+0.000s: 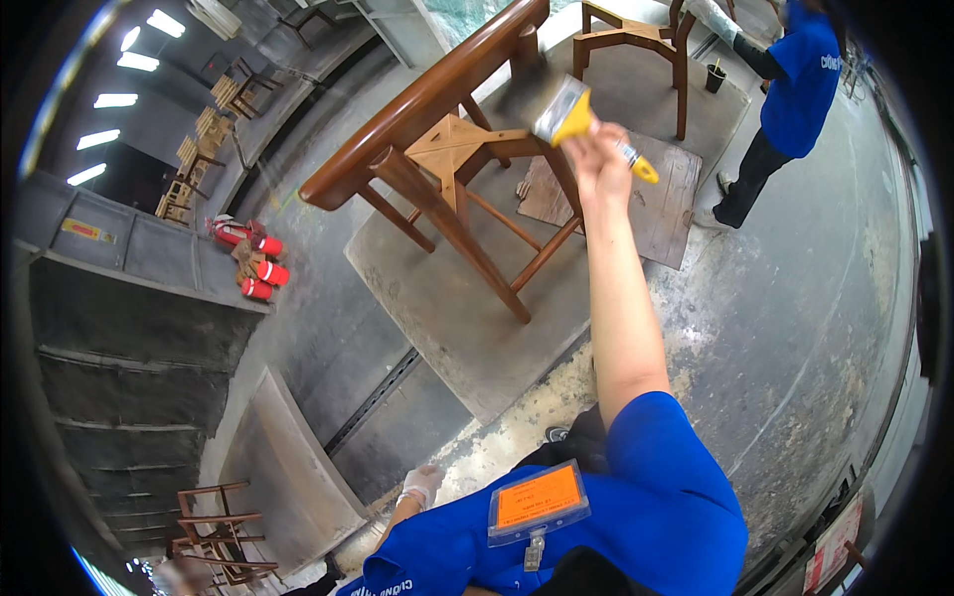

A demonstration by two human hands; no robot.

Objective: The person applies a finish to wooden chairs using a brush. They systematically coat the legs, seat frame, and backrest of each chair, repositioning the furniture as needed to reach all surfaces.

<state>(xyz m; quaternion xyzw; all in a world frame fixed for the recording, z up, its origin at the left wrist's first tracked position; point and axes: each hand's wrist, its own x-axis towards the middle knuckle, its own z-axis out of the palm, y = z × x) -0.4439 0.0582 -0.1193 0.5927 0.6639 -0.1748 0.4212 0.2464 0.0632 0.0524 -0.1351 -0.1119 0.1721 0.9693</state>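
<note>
My right hand (599, 162) is raised in front of me, fingers wrapped round a wide flat paintbrush (570, 117) with a yellow handle and a metal band. Its dark bristles are smeared by motion, close to the right end of a chair's back. That wooden chair (425, 89) has a glossy reddish-brown curved top rail, darker legs and a paler cross-shaped seat frame. Whether the bristles touch the wood I cannot tell. My left hand (424, 484), in a whitish glove, hangs low at my left side, apart from the chair. Its fingers are too small to make out.
The chair stands on a grey platform (437, 328) with a wooden board (656, 214) on it. Behind is another chair frame (628, 38) and a dark cup (715, 77). A person in blue (800, 84) stands at the right. Red fire extinguishers (256, 268) sit at the left.
</note>
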